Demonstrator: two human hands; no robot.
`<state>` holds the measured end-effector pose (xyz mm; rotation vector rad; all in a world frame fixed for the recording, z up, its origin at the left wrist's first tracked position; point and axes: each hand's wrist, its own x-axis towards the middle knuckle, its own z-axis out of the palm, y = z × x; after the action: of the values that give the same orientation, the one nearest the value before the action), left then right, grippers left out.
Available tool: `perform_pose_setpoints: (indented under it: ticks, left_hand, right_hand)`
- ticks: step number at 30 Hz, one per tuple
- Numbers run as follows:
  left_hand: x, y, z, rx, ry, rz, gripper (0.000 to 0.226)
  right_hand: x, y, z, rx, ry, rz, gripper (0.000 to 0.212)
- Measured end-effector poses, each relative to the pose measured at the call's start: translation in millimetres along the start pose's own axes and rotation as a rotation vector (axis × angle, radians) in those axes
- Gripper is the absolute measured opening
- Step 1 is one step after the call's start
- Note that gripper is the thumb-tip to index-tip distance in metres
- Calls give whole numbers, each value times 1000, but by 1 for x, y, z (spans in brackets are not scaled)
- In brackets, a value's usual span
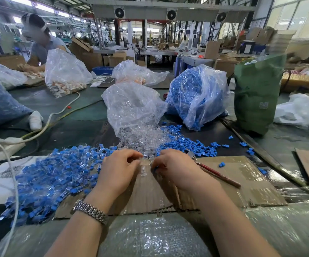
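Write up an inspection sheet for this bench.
Surface: cardboard on a dark table; bubble wrap at the near edge.
Job's things: clear part between the hands; clear pile spilling from a clear bag; loose caps on the right; blue-and-clear pile on the left.
Clutter: red-handled tool beside the right hand; blue bag; green bag.
Grippers: left hand pinches the clear part; right hand pinches a blue cap next to it.
Cables: white cable crosses the left side; power strip beyond it.
Surroundings: another person works at the far left; boxes behind.
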<state>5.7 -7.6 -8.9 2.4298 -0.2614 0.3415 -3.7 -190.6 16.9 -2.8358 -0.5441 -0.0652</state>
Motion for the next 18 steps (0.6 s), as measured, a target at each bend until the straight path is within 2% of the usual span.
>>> perform_pose_setpoints:
  ticks: [6, 9, 11, 14, 18]
  left_hand:
    - [-2, 2, -4, -348, -23, -45, 20]
    - [-3, 2, -8, -514, -54, -80, 21]
    - [-3, 1, -9, -556, -74, -76, 22]
    - [-4, 2, -9, -649, -117, -94, 18]
    - [-5, 5, -11, -750, -155, -106, 19]
  right_hand:
    - [-2, 10, 13, 97, 113, 32, 10]
    - [-5, 14, 16, 242, 195, 27, 7]
    - [-8, 15, 14, 417, 277, 53, 5]
    - [-11, 15, 7, 768, 310, 98, 7]
    - [-14, 13, -2, 1247, 339, 31, 5]
